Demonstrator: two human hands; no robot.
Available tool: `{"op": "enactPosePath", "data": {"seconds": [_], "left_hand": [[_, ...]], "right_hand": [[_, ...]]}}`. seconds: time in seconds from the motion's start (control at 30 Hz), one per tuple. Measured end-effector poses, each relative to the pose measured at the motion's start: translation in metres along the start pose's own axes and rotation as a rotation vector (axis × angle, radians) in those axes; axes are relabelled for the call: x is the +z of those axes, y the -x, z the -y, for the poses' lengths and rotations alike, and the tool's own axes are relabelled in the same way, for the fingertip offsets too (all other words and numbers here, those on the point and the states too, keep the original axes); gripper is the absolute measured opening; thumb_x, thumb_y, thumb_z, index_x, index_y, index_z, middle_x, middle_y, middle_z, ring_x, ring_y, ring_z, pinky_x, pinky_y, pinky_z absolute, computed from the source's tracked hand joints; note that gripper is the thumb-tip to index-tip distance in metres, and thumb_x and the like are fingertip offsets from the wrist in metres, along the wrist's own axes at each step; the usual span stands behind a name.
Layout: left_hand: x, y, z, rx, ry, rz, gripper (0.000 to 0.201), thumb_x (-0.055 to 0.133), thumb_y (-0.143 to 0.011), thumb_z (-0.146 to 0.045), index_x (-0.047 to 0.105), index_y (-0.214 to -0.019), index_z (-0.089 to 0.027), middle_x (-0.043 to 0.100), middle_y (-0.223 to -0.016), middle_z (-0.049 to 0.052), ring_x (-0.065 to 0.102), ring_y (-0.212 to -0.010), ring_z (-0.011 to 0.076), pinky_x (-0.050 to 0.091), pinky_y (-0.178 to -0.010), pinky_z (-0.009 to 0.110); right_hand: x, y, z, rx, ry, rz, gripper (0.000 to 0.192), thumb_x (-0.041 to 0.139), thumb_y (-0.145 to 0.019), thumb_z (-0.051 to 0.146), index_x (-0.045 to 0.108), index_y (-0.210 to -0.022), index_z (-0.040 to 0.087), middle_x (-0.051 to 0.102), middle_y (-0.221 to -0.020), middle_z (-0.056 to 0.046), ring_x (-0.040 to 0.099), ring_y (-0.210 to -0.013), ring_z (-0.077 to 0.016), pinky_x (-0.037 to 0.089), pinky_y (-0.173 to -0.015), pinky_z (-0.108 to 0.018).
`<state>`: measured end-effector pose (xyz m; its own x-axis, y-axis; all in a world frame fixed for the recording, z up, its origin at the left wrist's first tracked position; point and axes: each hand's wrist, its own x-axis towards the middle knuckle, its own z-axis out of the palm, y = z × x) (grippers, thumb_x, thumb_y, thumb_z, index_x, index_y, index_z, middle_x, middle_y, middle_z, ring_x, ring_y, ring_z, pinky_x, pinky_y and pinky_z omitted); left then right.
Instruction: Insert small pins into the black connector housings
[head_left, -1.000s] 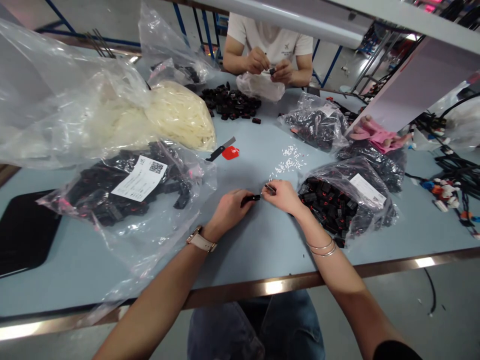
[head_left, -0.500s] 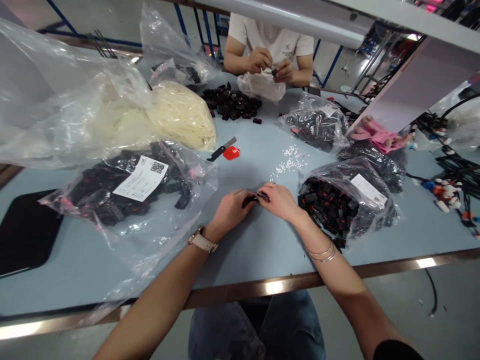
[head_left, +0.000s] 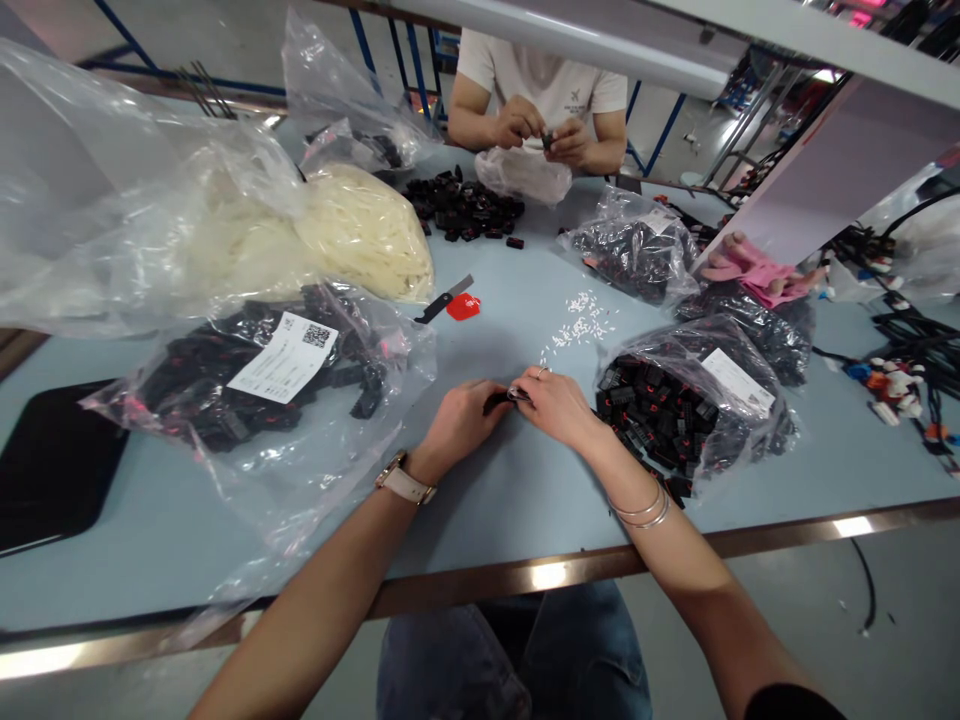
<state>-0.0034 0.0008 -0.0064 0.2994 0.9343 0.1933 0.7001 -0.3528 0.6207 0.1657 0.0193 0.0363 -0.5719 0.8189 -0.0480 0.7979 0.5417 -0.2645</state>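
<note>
Hands meet at the middle of the blue table (head_left: pixel 525 500). We note the left hand (head_left: pixel 459 425) closed around a small black connector (head_left: pixel 496 401), which sits between the two hands just above the tabletop. The right hand (head_left: pixel 559 405) pinches a small metal tool (head_left: pixel 517 393) at the connector's end. An open bag of black parts (head_left: pixel 675 410) lies just beside the right hand. White pins (head_left: pixel 581 325) lie scattered beyond.
</note>
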Motion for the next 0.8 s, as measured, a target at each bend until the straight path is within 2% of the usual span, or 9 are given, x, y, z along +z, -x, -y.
{"op": "enactPosePath", "data": {"seconds": [0.37, 0.6, 0.8], "left_hand": [[0.0, 0.0, 0.0, 0.009, -0.032, -0.005, 0.006, 0.058, -0.081, -0.016, 0.063, -0.085, -0.017, 0.068, -0.082, 0.004, 0.061, -0.073, 0.0166, 0.046, -0.068, 0.027], [0.001, -0.001, 0.002, 0.002, -0.016, -0.012, 0.008, 0.057, -0.081, -0.016, 0.063, -0.086, -0.017, 0.069, -0.084, 0.004, 0.063, -0.074, 0.017, 0.047, -0.068, 0.027], [0.001, 0.0, 0.004, 0.029, -0.036, -0.017, 0.012, 0.053, -0.078, -0.01, 0.063, -0.083, -0.017, 0.068, -0.079, 0.004, 0.061, -0.07, 0.0156, 0.046, -0.065, 0.025]], "right_hand": [[0.002, 0.0, 0.001, -0.024, 0.08, 0.012, 0.023, 0.047, -0.089, 0.02, 0.063, -0.104, 0.018, 0.063, -0.102, -0.007, 0.061, -0.082, -0.0171, 0.04, -0.067, -0.027], [-0.001, 0.0, 0.002, -0.029, 0.051, 0.039, 0.024, 0.046, -0.091, 0.024, 0.065, -0.103, 0.019, 0.065, -0.1, -0.006, 0.061, -0.087, -0.0174, 0.041, -0.07, -0.027], [-0.001, 0.002, 0.011, -0.004, 0.086, 0.035, 0.024, 0.047, -0.089, 0.023, 0.066, -0.104, 0.021, 0.066, -0.097, -0.007, 0.062, -0.081, -0.0177, 0.041, -0.067, -0.027]]}}
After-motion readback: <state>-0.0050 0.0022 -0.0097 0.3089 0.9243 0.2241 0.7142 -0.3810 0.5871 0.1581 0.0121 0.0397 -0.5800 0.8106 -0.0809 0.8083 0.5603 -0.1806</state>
